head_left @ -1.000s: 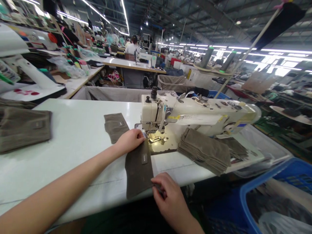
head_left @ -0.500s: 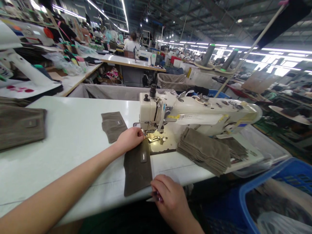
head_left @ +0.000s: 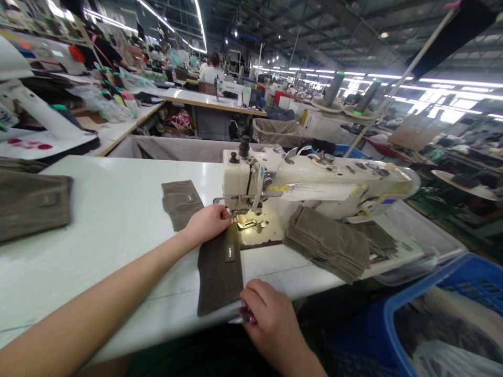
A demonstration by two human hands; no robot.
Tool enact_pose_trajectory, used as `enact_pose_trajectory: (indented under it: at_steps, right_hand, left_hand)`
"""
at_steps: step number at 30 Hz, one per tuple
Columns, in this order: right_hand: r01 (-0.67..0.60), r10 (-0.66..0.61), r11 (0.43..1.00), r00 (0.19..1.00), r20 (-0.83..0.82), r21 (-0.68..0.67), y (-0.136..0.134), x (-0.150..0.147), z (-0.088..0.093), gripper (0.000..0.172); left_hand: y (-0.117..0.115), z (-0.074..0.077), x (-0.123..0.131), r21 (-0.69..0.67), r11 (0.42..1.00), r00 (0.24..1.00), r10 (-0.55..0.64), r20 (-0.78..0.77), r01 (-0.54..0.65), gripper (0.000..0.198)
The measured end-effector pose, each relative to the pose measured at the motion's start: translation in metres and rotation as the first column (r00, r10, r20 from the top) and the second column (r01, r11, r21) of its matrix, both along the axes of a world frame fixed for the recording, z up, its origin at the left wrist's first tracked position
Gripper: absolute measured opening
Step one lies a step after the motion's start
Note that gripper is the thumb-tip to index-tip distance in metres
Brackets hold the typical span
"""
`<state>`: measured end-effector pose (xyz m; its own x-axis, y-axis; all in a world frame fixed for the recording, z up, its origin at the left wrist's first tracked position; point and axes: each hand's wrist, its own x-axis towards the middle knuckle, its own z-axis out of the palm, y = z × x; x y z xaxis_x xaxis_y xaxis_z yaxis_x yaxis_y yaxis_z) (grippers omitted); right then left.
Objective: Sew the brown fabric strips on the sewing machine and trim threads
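As it lies, the panel points lengthwise toward the machine.

On the counter, a cloth runs from the sewing machine almost to the front edge. Another cloth lies behind, to its left. A pile sits toward the right edge.
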<state>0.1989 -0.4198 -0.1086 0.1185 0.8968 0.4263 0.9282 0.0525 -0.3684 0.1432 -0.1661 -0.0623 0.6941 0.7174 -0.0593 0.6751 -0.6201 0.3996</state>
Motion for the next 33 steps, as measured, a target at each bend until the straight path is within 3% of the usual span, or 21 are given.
enact_pose_trajectory:
  at_steps: [12,18,23,25,27,29,31,33]
  right_hand:
    - [-0.011,0.013,0.999,0.998,0.057,-0.041,0.006,0.002,0.003,0.026]
    - [0.001,0.004,0.997,0.998,0.061,-0.082,0.006,0.002,0.004,0.023]
    - [-0.005,0.011,0.993,0.999,0.047,-0.118,0.006,0.002,0.007,0.021]
    - [-0.010,0.016,0.992,0.999,0.047,-0.128,0.005,0.001,0.008,0.021]
    - [-0.014,0.022,0.990,0.998,0.054,-0.140,0.003,0.000,0.009,0.023]
    - [-0.013,0.023,0.989,0.998,0.062,-0.149,0.000,-0.001,0.009,0.025]
    - [-0.014,0.025,0.987,0.997,0.069,-0.158,-0.002,-0.001,0.008,0.028]
    - [-0.021,0.033,0.985,0.997,0.070,-0.169,-0.003,-0.001,0.008,0.028]
  left_hand:
    - [0.005,0.001,0.001,0.033,0.998,0.999,-0.045,-0.022,0.046,0.023]
    - [0.013,0.005,-0.033,0.277,0.961,1.000,-0.021,0.005,0.019,0.035]
    - [0.021,0.005,-0.070,0.507,0.862,0.979,0.090,-0.180,0.014,0.031]
    - [0.005,0.005,-0.077,0.556,0.825,0.986,-0.006,-0.167,0.099,0.031]
    - [-0.025,0.003,-0.081,0.519,0.808,0.952,-0.302,-0.042,0.279,0.031]
    - [-0.060,-0.001,-0.085,0.429,0.709,0.773,-0.633,0.035,0.560,0.032]
    - [-0.088,-0.006,-0.091,0.412,0.625,0.675,-0.737,0.032,0.663,0.032]
    - [-0.104,-0.014,-0.099,0.446,0.589,0.658,-0.753,0.001,0.674,0.034]
